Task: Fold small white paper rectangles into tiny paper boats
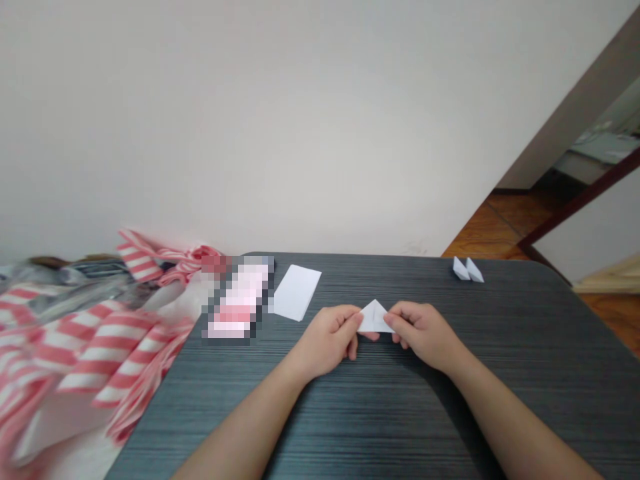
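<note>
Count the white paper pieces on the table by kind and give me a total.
Paper triangle held by the left hand and right hand: 1
Small folded papers at the far corner: 2
Paper rectangle: 1
Total: 4

Bright, flat indoor light, source not in view; wall [300, 133] evenly lit, pale, no glare. Dark worktop [550, 400] shows only a faint sheen toward far edge. Heavy soft shadow under R forearm [520, 420] on worktop. Folded white paper [376, 317] at centre fairly sharp, fine detail soft. Red-and-white striped bag [90, 353] at L edge badly blurred, smeared. Pink item [237, 300] near far L corner of worktop pixelated into coarse blocks, unreadable. Wide-angle bend at edges: door frame [575, 133] on R leans hard, worktop corners look stretched.
</note>
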A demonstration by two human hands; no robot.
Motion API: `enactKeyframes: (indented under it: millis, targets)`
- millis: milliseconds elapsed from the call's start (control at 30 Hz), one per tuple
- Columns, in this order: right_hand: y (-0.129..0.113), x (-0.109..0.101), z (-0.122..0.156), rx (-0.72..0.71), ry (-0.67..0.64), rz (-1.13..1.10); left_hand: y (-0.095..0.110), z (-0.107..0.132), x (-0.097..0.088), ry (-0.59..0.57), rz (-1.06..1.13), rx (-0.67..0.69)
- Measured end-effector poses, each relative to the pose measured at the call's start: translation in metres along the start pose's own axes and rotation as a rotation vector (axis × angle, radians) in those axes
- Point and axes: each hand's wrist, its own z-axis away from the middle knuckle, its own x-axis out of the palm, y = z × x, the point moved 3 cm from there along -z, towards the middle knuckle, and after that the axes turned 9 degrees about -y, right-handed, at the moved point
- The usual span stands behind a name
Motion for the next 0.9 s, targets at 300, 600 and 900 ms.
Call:
enactKeyframes:
  millis: [300,600,900]
  targets:
    - [0.000,-0.002,0.002,-0.060,0.001,0.053,-0.003,0.002,-0.002,-0.036,0.023,0.047]
    - [-0.002,0.006,0.002,-0.084,-0.114,0.053,-0.005,0.000,0.001,-0.007,0.033,-0.025]
    - [0.002,0.011,0.005,-0.196,-0.127,-0.213,-0.003,0.000,0.000,0.030,0.045,-0.044]
